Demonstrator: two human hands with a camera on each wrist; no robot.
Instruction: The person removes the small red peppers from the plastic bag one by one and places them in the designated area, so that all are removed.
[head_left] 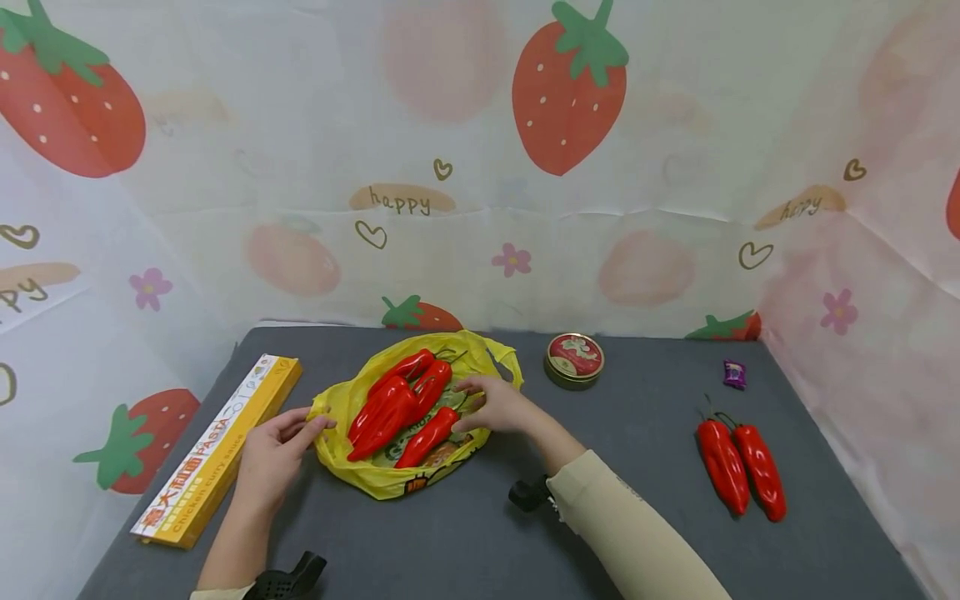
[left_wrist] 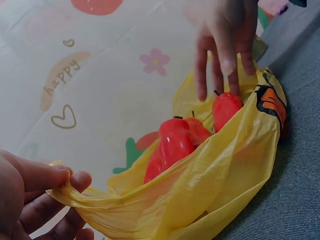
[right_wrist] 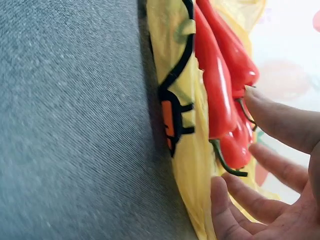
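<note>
A yellow plastic bag lies spread on the dark grey table with several glossy red chili peppers in it. The left hand pinches the bag's left rim between thumb and finger; in the left wrist view the plastic is drawn taut from that pinch. Over the bag's right side, the right hand has its fingers apart and grips nothing. Its fingertips are close to the green stems, as the right wrist view shows beside the peppers. Whether they touch a pepper, I cannot tell.
A yellow-and-white pasta box lies slanted along the left. Behind and right of the bag stands a round red-lidded tin. Two more red peppers lie at the right, below a small purple wrapped candy. A strawberry-print cloth hangs behind.
</note>
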